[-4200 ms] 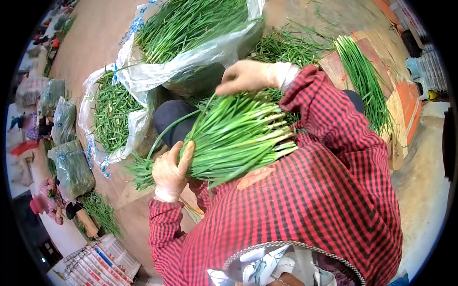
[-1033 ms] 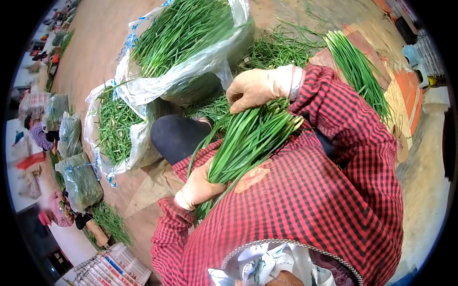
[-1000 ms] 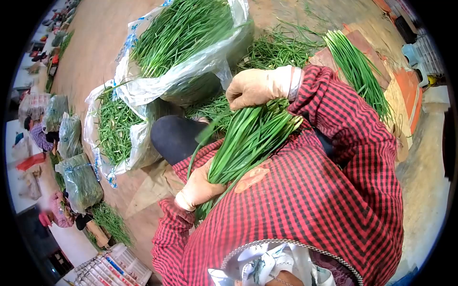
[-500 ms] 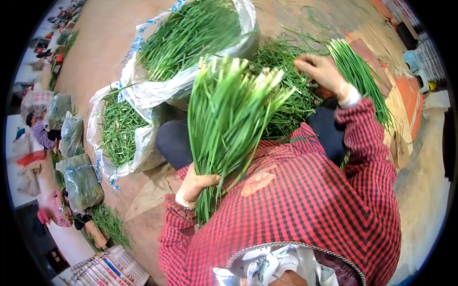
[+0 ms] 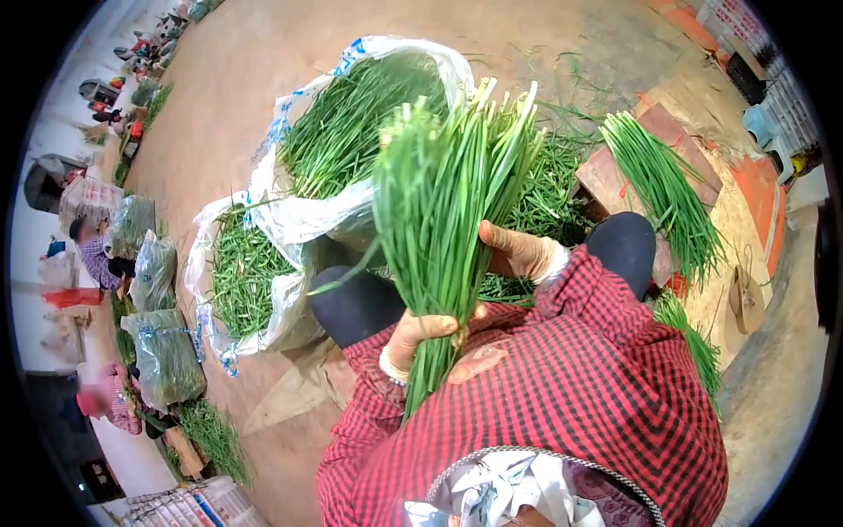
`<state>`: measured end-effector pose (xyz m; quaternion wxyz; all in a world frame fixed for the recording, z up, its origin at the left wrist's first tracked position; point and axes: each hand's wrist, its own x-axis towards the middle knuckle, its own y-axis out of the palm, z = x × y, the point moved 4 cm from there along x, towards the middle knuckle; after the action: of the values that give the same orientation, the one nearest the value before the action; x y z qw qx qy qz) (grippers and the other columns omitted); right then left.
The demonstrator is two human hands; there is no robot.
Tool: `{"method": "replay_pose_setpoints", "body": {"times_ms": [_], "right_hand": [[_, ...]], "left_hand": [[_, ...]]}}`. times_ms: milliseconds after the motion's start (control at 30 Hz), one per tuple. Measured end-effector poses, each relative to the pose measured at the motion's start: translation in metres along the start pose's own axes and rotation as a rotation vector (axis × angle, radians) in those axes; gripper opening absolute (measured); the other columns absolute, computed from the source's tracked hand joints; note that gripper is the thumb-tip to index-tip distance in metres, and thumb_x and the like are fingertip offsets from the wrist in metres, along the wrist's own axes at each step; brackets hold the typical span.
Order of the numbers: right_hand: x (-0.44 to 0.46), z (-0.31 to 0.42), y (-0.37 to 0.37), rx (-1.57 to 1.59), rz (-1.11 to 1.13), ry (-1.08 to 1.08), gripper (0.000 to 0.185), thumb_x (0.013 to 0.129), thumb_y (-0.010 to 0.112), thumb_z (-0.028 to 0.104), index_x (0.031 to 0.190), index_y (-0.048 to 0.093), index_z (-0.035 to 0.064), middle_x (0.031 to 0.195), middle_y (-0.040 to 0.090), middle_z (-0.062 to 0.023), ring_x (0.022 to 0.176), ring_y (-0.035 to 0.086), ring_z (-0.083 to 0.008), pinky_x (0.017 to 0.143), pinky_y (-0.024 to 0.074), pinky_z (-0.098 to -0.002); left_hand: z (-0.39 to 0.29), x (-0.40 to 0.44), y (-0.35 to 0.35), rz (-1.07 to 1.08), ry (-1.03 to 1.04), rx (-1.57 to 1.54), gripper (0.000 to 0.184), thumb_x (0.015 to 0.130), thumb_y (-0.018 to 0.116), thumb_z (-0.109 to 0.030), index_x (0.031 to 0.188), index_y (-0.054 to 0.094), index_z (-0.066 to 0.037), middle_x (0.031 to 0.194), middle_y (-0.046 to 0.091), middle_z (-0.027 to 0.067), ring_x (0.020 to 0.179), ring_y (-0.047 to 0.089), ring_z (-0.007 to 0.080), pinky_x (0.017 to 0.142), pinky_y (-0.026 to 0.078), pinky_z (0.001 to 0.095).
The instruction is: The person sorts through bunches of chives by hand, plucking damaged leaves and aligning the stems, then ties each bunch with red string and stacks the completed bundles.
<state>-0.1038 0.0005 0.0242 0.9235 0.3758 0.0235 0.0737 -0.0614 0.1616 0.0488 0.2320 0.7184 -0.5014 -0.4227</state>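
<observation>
A thick bunch of garlic chives stands upright in front of me, pale cut ends at the top. My left hand is closed around its lower, leafy part, near my lap. Against the right side of the bunch rests my right hand, thumb apart from the fingers; the fingertips are partly hidden by leaves. Behind the bunch lies a heap of loose chives on the floor. To the right, another bundle of chives lies across a reddish board.
A large plastic bag of long chives and a smaller bag of short trimmings stand to my left. More chives lie by my right side, near a sandal. Far left, people sit beside filled bags.
My right hand has come down and left from above the loose heap to the side of the bunch. The bunch has shifted slightly right in view, with some leaves blurred.
</observation>
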Motion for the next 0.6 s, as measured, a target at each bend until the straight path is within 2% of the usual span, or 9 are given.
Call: {"method": "replay_pose_setpoints", "body": {"times_ms": [67,100,167,300,400,467,500,533,600], "right_hand": [[-0.002,0.002,0.002,0.072,-0.124,-0.03,0.081,0.082,0.061,0.067,0.133,0.052,0.0059,0.127,0.06,-0.0108,0.117,0.056,-0.0228,0.096,0.0476,-0.0386],[-0.003,0.004,-0.001,0.108,-0.092,0.012,0.073,0.082,0.066,0.063,0.125,0.057,0.005,0.113,0.066,-0.0108,0.098,0.064,-0.0203,0.078,0.054,-0.0349],[-0.001,0.015,0.0,0.148,-0.098,0.036,0.06,0.084,0.068,0.049,0.121,0.059,0.003,0.103,0.068,-0.0107,0.083,0.067,-0.0186,0.068,0.0547,-0.0321],[-0.008,0.043,0.005,0.075,-0.371,-0.084,0.05,0.083,0.069,0.029,0.123,0.059,0.0024,0.103,0.068,-0.0097,0.088,0.066,-0.0176,0.078,0.0549,-0.0313],[-0.029,0.081,0.002,-0.042,-0.395,0.011,0.05,0.082,0.07,0.026,0.125,0.059,0.0016,0.109,0.068,-0.0115,0.095,0.066,-0.0187,0.084,0.0539,-0.0332],[-0.045,0.1,-0.011,-0.028,-0.309,0.053,0.049,0.082,0.071,0.025,0.122,0.06,-0.0006,0.108,0.069,-0.0121,0.094,0.067,-0.0193,0.086,0.0535,-0.0332],[-0.055,0.111,-0.011,0.001,-0.294,0.156,0.047,0.081,0.074,0.024,0.118,0.062,-0.0024,0.105,0.07,-0.0125,0.092,0.067,-0.0202,0.088,0.0533,-0.0338],[-0.067,0.107,-0.04,-0.118,-0.424,0.264,0.055,0.079,0.077,0.022,0.125,0.058,-0.0012,0.112,0.068,-0.0113,0.096,0.066,-0.0193,0.088,0.053,-0.0331],[-0.057,0.111,-0.007,-0.317,-0.328,0.192,0.067,0.077,0.08,0.019,0.135,0.051,0.0019,0.124,0.063,-0.0094,0.106,0.061,-0.0178,0.094,0.0493,-0.0329]], "left_hand": [[0.011,0.012,-0.002,0.085,-0.072,-0.045,0.061,0.077,0.067,-0.011,0.132,0.045,0.002,0.101,0.063,0.0129,0.073,0.061,0.0149,0.069,0.054,0.0282],[0.007,0.019,-0.002,0.138,-0.124,0.039,0.059,0.078,0.066,-0.013,0.131,0.047,0.002,0.1,0.064,0.012,0.077,0.061,0.0156,0.07,0.053,0.0279],[0.006,0.029,0.003,0.159,-0.199,0.1,0.051,0.08,0.063,-0.018,0.127,0.053,0.001,0.098,0.066,0.0115,0.083,0.061,0.0168,0.072,0.048,0.0258],[0.004,0.056,0.011,0.178,-0.181,0.423,0.051,0.083,0.07,-0.022,0.125,0.054,0.001,0.11,0.065,0.0112,0.103,0.061,0.0215,0.091,0.047,0.0347],[-0.029,0.062,0.0,0.395,-0.122,0.66,0.076,0.077,0.078,-0.028,0.139,0.044,0.0,0.134,0.053,0.0103,0.124,0.049,0.0223,0.104,0.038,0.0362],[-0.038,0.083,-0.069,0.299,0.175,0.371,0.099,0.075,0.079,-0.041,0.149,0.028,0.001,0.146,0.043,0.0171,0.134,0.043,0.0282,0.113,0.031,0.042],[-0.059,0.07,-0.046,0.068,0.252,0.106,0.101,0.078,0.074,-0.052,0.148,0.027,0.002,0.149,0.037,0.0198,0.136,0.041,0.0313,0.116,0.028,0.0446],[-0.068,0.078,-0.072,0.239,0.42,0.108,0.103,0.079,0.067,-0.063,0.148,0.027,0.003,0.15,0.036,0.0207,0.137,0.039,0.0325,0.117,0.026,0.0452],[-0.073,0.082,-0.061,0.268,0.541,0.011,0.106,0.078,0.064,-0.068,0.148,0.027,0.002,0.149,0.038,0.0184,0.135,0.042,0.0314,0.115,0.03,0.0456]]}}
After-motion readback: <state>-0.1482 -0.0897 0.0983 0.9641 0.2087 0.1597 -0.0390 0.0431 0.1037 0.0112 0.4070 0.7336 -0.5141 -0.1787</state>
